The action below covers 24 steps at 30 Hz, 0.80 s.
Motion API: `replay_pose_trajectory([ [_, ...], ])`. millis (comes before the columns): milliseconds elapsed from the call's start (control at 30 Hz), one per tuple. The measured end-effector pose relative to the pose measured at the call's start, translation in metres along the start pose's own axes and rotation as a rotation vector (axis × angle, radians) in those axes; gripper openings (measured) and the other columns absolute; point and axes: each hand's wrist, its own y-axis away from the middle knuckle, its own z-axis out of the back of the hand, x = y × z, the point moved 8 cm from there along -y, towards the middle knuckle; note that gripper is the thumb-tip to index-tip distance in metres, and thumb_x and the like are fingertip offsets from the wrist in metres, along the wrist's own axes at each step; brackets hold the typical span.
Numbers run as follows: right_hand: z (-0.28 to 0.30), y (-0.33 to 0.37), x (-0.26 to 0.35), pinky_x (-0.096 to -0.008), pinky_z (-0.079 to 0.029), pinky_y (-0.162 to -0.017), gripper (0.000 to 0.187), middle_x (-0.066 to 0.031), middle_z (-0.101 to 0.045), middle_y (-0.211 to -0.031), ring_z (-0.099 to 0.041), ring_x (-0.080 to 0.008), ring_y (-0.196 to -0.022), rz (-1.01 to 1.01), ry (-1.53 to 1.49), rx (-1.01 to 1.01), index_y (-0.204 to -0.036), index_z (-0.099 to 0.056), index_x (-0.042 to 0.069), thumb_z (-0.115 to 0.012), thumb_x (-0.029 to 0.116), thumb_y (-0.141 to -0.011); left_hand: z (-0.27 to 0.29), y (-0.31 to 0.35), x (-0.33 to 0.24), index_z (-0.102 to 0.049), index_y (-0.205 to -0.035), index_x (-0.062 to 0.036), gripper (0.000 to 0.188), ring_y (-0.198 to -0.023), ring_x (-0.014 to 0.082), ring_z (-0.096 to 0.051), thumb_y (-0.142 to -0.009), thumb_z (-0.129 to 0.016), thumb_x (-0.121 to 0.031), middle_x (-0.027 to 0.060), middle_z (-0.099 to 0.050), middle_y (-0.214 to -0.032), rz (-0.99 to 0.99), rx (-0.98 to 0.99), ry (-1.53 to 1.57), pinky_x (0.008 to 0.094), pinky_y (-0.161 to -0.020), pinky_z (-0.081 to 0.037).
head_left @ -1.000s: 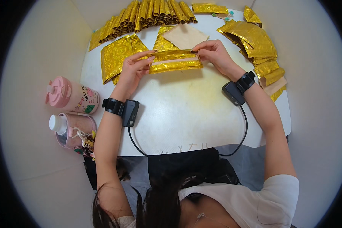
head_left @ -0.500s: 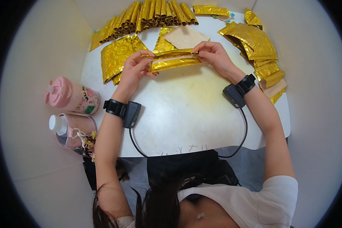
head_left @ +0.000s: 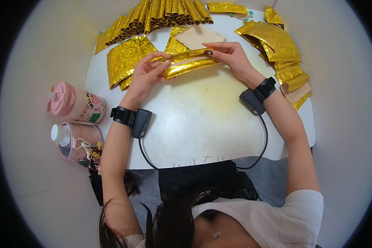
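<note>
A folded gold foil paper (head_left: 190,68) spans the gap between my hands above the far part of the table. My left hand (head_left: 145,76) pinches its left end between thumb and fingers. At the other end, my right hand (head_left: 234,60) presses the top fold near the corner, thumb on the foil and index finger stretched behind. A thin pale strip shows between the folded edges. Just behind the paper lie a tan sheet (head_left: 198,36) and another gold sheet (head_left: 175,41). To the left of my left hand is a stack of flat gold foil papers (head_left: 122,62).
Rolled gold paper tubes (head_left: 165,14) are heaped along the back. A fanned pile of gold papers (head_left: 277,45) lies at right. A pink tumbler (head_left: 76,101) and a white-capped bottle in a pink holder (head_left: 76,140) stand left. Black wrist devices (head_left: 142,123) trail cables. Pale walls (head_left: 41,103) enclose the table.
The paper's folded edges have drawn closer, so the pale strip between them is narrower. My right thumb has shifted onto the upper fold. The view has moved slightly.
</note>
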Motion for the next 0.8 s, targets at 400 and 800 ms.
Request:
replay_pose_trajectory([
  [400, 0.004, -0.002, -0.005, -0.0229, -0.049, -0.081, 0.024, -0.0118, -0.069, -0.099, -0.064, -0.0116, -0.086, -0.028, 0.030, -0.020, -0.107, -0.065, -0.002, -0.062, 0.001, -0.083, -0.006, 0.002, -0.007, -0.054, -0.122, -0.0085, 0.031, -0.060, 0.0023, -0.051, -0.092, -0.057, -0.011, -0.0039, -0.057, -0.067, 0.009, -0.036, -0.128, 0.0211, -0.056, -0.049],
  [800, 0.004, 0.000, 0.002, -0.0205, -0.051, -0.072, 0.018, -0.0114, -0.067, -0.101, -0.065, -0.0094, -0.081, 0.065, 0.055, -0.130, -0.097, -0.063, 0.000, -0.066, -0.001, -0.080, 0.000, 0.003, -0.007, -0.042, -0.127, -0.0108, 0.039, -0.067, 0.0057, -0.059, -0.092, -0.058, -0.014, 0.0002, -0.058, -0.069, -0.123, -0.182, -0.034, 0.0229, -0.058, -0.051],
])
